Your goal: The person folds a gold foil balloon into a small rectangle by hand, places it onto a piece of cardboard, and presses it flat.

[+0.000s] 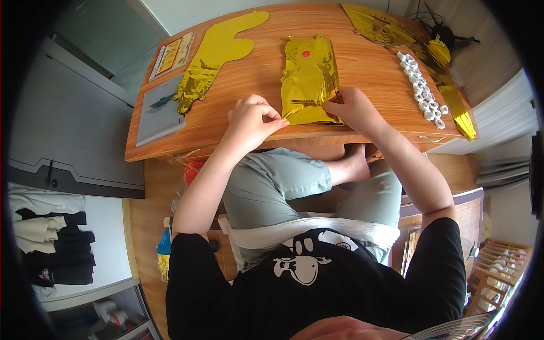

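A folded gold foil balloon, deflated and creased, lies on the desk in front of me, with a small red round mark near its far end. My left hand has thumb and fingers pinched together at its near left corner. On the opposite side, my right hand pinches the near right edge of the foil between thumb and fingers. The near edge of the balloon lies close to the desk's front edge. Left of it, another flat gold foil balloon is spread out, its near end crumpled.
Several small white rolls stand in rows on the right. More gold foil stretches along the far right edge. At the left of the wooden desk are a clear plastic bag and a printed card.
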A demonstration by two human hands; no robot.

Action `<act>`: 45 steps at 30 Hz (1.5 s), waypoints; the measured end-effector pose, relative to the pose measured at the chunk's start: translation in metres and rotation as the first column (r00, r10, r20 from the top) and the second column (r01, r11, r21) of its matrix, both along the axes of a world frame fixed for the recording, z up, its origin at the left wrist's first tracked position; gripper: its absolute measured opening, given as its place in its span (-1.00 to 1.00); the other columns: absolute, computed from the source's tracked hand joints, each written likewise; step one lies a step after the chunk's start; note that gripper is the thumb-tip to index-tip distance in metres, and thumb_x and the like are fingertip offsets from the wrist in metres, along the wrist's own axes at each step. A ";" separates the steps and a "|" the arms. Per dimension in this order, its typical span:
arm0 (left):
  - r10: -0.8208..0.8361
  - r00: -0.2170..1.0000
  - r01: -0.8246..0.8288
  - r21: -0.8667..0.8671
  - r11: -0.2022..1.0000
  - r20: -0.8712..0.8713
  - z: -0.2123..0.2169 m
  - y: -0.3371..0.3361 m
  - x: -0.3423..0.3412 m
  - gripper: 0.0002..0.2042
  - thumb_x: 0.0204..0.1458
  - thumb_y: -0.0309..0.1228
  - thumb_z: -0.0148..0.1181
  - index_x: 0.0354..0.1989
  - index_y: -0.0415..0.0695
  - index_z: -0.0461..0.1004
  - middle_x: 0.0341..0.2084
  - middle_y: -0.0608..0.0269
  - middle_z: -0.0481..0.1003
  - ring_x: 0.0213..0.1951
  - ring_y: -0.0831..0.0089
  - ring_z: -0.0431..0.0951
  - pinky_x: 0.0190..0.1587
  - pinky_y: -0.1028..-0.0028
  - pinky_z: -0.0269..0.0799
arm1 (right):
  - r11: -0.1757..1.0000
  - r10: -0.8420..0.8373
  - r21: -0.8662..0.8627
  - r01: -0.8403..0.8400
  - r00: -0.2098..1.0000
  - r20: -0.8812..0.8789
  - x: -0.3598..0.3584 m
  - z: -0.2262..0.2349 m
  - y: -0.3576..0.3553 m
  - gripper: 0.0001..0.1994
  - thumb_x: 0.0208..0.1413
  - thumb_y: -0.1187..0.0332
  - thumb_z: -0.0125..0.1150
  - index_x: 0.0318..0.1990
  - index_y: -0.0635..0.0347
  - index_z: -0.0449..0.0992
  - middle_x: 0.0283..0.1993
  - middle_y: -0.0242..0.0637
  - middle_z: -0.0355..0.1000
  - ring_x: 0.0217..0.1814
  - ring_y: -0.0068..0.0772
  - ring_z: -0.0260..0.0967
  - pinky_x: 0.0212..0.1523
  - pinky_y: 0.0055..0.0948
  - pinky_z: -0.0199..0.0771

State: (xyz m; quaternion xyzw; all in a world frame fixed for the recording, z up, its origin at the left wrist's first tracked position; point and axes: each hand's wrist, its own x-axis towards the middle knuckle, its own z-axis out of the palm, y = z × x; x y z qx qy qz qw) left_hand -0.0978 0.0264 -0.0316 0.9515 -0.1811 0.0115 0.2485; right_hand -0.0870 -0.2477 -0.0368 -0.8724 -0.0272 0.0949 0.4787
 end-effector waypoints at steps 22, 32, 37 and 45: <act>-0.115 0.990 0.108 -0.076 0.991 -0.085 -0.006 0.007 0.008 -0.75 0.10 -0.19 0.42 -0.29 -0.13 0.62 0.01 0.16 0.45 0.17 0.15 0.37 0.22 0.27 0.30 | 1.000 -0.011 -0.017 0.012 0.999 0.033 -0.001 -0.001 0.000 -0.66 0.08 0.23 0.31 -0.24 0.43 0.61 -0.43 -0.10 0.58 -0.41 -0.30 0.55 -0.31 -0.33 0.53; -0.098 0.995 0.091 -0.192 0.977 -0.024 -0.014 0.006 0.005 -0.80 0.09 -0.28 0.42 -0.32 -0.16 0.60 -0.03 0.17 0.46 0.15 0.19 0.39 0.19 0.31 0.32 | 1.000 -0.021 -0.013 0.022 0.998 0.064 -0.001 -0.002 0.000 -0.65 0.08 0.21 0.31 -0.23 0.43 0.64 -0.44 -0.07 0.58 -0.39 -0.25 0.55 -0.27 -0.30 0.53; -0.084 0.994 0.095 -0.174 0.980 0.069 -0.018 0.006 0.002 -0.79 0.02 -0.34 0.46 -0.29 -0.16 0.57 -0.06 0.17 0.48 0.09 0.16 0.45 0.17 0.28 0.35 | 0.998 -0.012 -0.057 0.014 0.999 0.035 -0.001 0.000 0.001 -0.64 0.09 0.20 0.30 -0.22 0.44 0.63 -0.41 -0.05 0.58 -0.36 -0.24 0.56 -0.26 -0.29 0.53; -0.314 0.841 0.358 -0.019 0.933 0.442 -0.027 -0.009 -0.022 -0.59 0.13 -0.39 0.30 0.17 -0.11 0.46 0.10 0.06 0.48 0.18 0.08 0.47 0.26 0.11 0.38 | 0.999 0.009 -0.054 -0.007 0.999 0.037 0.001 0.002 0.000 -0.64 0.09 0.23 0.31 -0.22 0.46 0.63 -0.42 -0.06 0.58 -0.39 -0.28 0.55 -0.28 -0.29 0.51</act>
